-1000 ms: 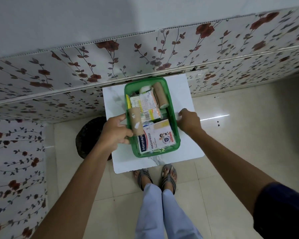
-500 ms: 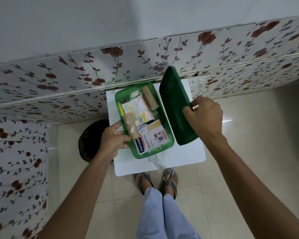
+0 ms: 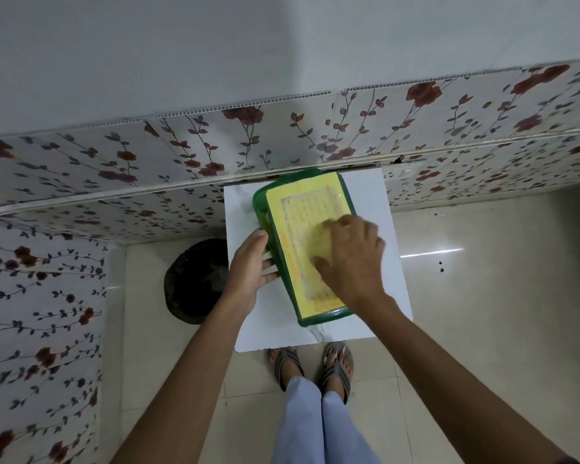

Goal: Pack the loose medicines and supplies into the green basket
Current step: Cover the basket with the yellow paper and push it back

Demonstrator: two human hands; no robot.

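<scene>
The green basket [image 3: 259,204] stands on a small white table [image 3: 387,262], covered by its green lid [image 3: 303,204], which carries a yellow printed label. The medicines inside are hidden under the lid. My left hand [image 3: 248,266] grips the basket's left side, thumb over the rim and fingers along the wall. My right hand [image 3: 352,259] lies palm down on the near half of the lid, fingers spread, holding nothing.
The table stands against a flower-patterned wall panel [image 3: 282,142]. A dark round object [image 3: 195,279] sits on the tiled floor left of the table. My feet in sandals [image 3: 312,366] are just below the table's front edge.
My right hand lifted the green lid from the table's right side, swung it over and laid it on the basket. The contents are now covered. My left hand stayed on the basket's left side.
</scene>
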